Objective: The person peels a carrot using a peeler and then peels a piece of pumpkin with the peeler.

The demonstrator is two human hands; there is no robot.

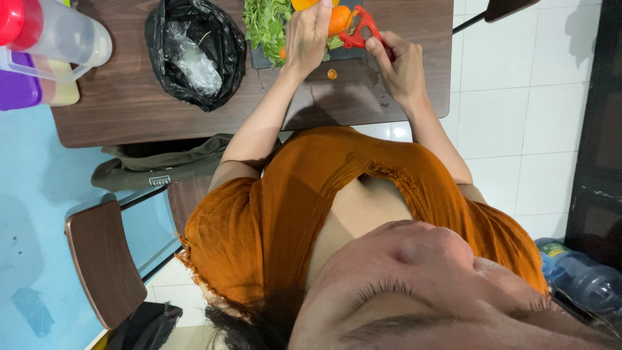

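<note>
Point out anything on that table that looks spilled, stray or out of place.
One small orange scrap lies loose on the bare brown table, off the dark cutting board, between the left hand and the right hand with the red peeler. Nothing else looks spilled or damaged.

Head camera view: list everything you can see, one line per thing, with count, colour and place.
table: one, dark brown wood, upper part of view
cutting board: one, dark, on the table's far edge
leafy greens: one bunch, green, on the board
carrot: one, orange, in the left hand
carrot bit: one, orange, on the table
peeler: one, red, in the right hand
plastic bag: one, black, open, on the table
containers: a few, clear, red and purple, table's left corner
chair: one, brown seat, lower left
water bottle: one, blue, floor at right
left hand: on the carrot
right hand: grips the peeler
</note>
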